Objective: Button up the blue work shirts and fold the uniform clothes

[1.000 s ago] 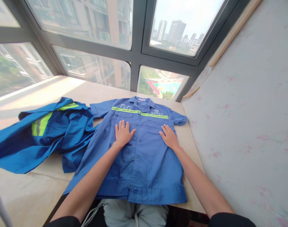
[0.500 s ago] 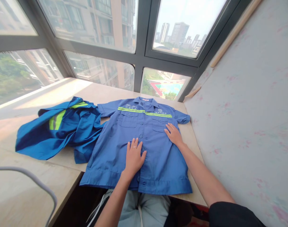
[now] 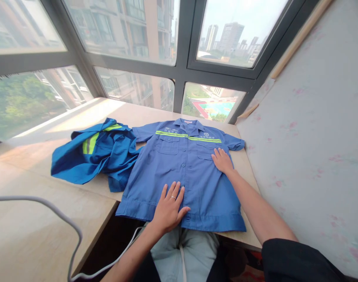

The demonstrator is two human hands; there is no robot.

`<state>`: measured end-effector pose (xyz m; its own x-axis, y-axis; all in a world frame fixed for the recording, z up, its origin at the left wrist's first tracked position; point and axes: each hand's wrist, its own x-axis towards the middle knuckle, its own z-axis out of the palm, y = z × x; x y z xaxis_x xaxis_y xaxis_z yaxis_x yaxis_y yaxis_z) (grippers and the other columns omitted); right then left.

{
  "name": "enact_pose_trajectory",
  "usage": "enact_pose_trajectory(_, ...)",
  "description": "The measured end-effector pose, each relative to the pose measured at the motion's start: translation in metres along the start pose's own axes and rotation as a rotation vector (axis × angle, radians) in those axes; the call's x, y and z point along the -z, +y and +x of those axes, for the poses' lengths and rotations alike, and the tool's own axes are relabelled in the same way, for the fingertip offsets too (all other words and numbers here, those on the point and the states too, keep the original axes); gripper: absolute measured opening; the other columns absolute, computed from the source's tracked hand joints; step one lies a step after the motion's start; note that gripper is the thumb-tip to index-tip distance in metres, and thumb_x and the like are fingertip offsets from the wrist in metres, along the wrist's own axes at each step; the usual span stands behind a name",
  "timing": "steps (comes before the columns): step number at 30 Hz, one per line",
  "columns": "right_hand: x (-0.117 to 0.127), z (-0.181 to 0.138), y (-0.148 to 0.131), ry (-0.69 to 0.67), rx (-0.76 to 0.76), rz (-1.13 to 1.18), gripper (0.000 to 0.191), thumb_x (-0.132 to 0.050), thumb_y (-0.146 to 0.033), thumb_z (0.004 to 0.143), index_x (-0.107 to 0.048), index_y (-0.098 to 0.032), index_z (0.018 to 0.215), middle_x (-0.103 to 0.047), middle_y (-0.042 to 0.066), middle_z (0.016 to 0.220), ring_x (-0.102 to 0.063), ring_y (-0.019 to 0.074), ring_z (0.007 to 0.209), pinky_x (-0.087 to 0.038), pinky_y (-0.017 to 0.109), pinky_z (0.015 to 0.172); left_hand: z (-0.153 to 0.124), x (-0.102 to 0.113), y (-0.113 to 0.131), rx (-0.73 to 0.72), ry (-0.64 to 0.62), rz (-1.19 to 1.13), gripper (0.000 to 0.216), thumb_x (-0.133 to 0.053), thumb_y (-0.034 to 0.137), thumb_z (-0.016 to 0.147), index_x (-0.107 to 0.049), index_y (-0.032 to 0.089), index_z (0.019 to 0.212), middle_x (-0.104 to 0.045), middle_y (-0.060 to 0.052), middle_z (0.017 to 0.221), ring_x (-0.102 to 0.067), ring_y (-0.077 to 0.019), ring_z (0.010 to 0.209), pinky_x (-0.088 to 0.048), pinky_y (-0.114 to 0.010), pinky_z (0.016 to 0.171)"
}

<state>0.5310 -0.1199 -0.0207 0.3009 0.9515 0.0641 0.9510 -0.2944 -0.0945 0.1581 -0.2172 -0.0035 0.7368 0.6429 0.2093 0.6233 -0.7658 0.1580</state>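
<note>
A blue short-sleeved work shirt [image 3: 167, 176] lies spread flat, front side up, its collar toward the window. Yellow-green reflective stripes cross its chest above two flap pockets, with white print over them. My left hand [image 3: 169, 207] rests open on the lower front, beside the button line, a ring on one finger. Over on the shirt's right-hand side, just below the chest pocket, my right hand [image 3: 222, 160] lies flat with fingers extended. A second, darker blue garment [image 3: 93, 156] with a wide reflective band sits crumpled to the left, touching the shirt's sleeve.
The pale tabletop [image 3: 29, 231] has a cut-out edge in front of my legs. A grey cable [image 3: 61, 215] loops across its left side. Grey-framed windows [image 3: 181, 74] close off the back, and a flowered wall [image 3: 308, 137] stands close on the right.
My left hand has slid down the shirt front toward the hem, fingers spread wider. My right hand stays at about the same spot. The whole view has shifted slightly.
</note>
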Motion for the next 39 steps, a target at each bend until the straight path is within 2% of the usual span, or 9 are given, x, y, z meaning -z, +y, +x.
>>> enact_pose_trajectory(5, 0.001, 0.016, -0.006, -0.089, -0.118, 0.025, 0.065, -0.028, -0.046, 0.098, -0.032, -0.009, 0.152, -0.028, 0.022, 0.159, -0.026, 0.0356, 0.146, -0.024, 0.054, 0.115, -0.003, 0.002, 0.003, 0.005, -0.017, -0.025, 0.071, -0.036, 0.062, 0.095, -0.035, 0.020, 0.152, -0.032, -0.012, 0.159, -0.026, -0.0296, 0.148, -0.021, -0.054, 0.121)
enact_pose_trajectory(11, 0.013, 0.035, -0.031, -0.138, -0.185, 0.014, 0.060, -0.032, -0.036, 0.095, -0.041, -0.003, 0.144, -0.045, 0.034, 0.141, -0.045, 0.0435, 0.132, -0.035, 0.066, 0.100, -0.003, 0.003, 0.001, 0.008, -0.036, -0.063, 0.073, -0.034, 0.064, 0.095, -0.033, 0.021, 0.153, -0.030, -0.011, 0.159, -0.024, -0.0297, 0.149, -0.019, -0.055, 0.121)
enact_pose_trajectory(13, 0.016, 0.039, -0.050, -0.137, -0.131, 0.020, 0.058, -0.038, -0.030, 0.092, -0.042, -0.003, 0.144, -0.049, 0.034, 0.137, -0.048, 0.0430, 0.128, -0.036, 0.064, 0.100, -0.003, 0.003, 0.000, 0.005, -0.042, -0.074, 0.073, -0.034, 0.065, 0.094, -0.032, 0.021, 0.153, -0.030, -0.011, 0.160, -0.023, -0.0300, 0.149, -0.018, -0.055, 0.121)
enact_pose_trajectory(17, 0.016, 0.048, -0.094, -0.137, 0.070, 0.053, 0.056, -0.043, -0.026, 0.091, -0.041, -0.013, 0.146, -0.039, 0.022, 0.152, -0.038, 0.0354, 0.139, -0.029, 0.053, 0.112, -0.003, 0.005, -0.001, -0.011, -0.048, -0.082, 0.075, -0.037, 0.064, 0.094, -0.028, 0.022, 0.155, -0.028, -0.012, 0.160, -0.024, -0.0307, 0.149, -0.019, -0.056, 0.120)
enact_pose_trajectory(19, 0.013, 0.056, -0.114, -0.156, 0.139, 0.070, 0.056, -0.044, -0.031, 0.093, -0.039, -0.016, 0.147, -0.034, 0.018, 0.156, -0.032, 0.0325, 0.143, -0.027, 0.051, 0.114, -0.003, 0.005, -0.002, -0.017, -0.056, -0.087, 0.075, -0.038, 0.063, 0.094, -0.025, 0.023, 0.156, -0.028, -0.012, 0.160, -0.025, -0.0310, 0.148, -0.020, -0.056, 0.120)
enact_pose_trajectory(22, 0.009, 0.073, -0.133, -0.193, 0.177, 0.085, 0.059, -0.041, -0.043, 0.096, -0.037, -0.015, 0.148, -0.031, 0.017, 0.159, -0.027, 0.0315, 0.146, -0.026, 0.054, 0.114, -0.003, 0.007, -0.003, -0.018, -0.063, -0.095, 0.076, -0.038, 0.063, 0.094, -0.022, 0.023, 0.156, -0.027, -0.012, 0.160, -0.025, -0.0312, 0.148, -0.021, -0.056, 0.119)
enact_pose_trajectory(26, 0.006, 0.099, -0.138, -0.223, 0.143, 0.087, 0.064, -0.033, -0.052, 0.099, -0.035, -0.012, 0.149, -0.028, 0.020, 0.159, -0.022, 0.0329, 0.148, -0.023, 0.059, 0.114, -0.004, 0.008, -0.003, -0.021, -0.074, -0.093, 0.076, -0.037, 0.063, 0.094, -0.017, 0.025, 0.157, -0.026, -0.011, 0.160, -0.025, -0.0313, 0.148, -0.022, -0.057, 0.119)
enact_pose_trajectory(33, 0.005, 0.129, -0.132, -0.222, 0.096, 0.082, 0.066, -0.027, -0.059, 0.098, -0.043, -0.014, 0.144, -0.037, 0.020, 0.154, -0.028, 0.0323, 0.145, -0.019, 0.063, 0.114, -0.003, 0.013, -0.003, -0.035, -0.078, -0.109, 0.081, -0.037, 0.066, 0.093, -0.014, 0.025, 0.158, -0.026, -0.011, 0.160, -0.030, -0.0329, 0.146, -0.028, -0.057, 0.116)
enact_pose_trajectory(39, 0.001, 0.142, -0.128, -0.218, 0.067, 0.081, 0.076, -0.021, -0.064, 0.097, -0.026, -0.013, 0.154, -0.019, 0.019, 0.162, -0.016, 0.0325, 0.150, -0.016, 0.065, 0.114, -0.001, 0.012, -0.006, -0.047, -0.088, -0.112, 0.086, -0.037, 0.068, 0.091, -0.008, 0.024, 0.158, -0.028, -0.012, 0.158, -0.031, -0.0334, 0.146, -0.028, -0.056, 0.115)
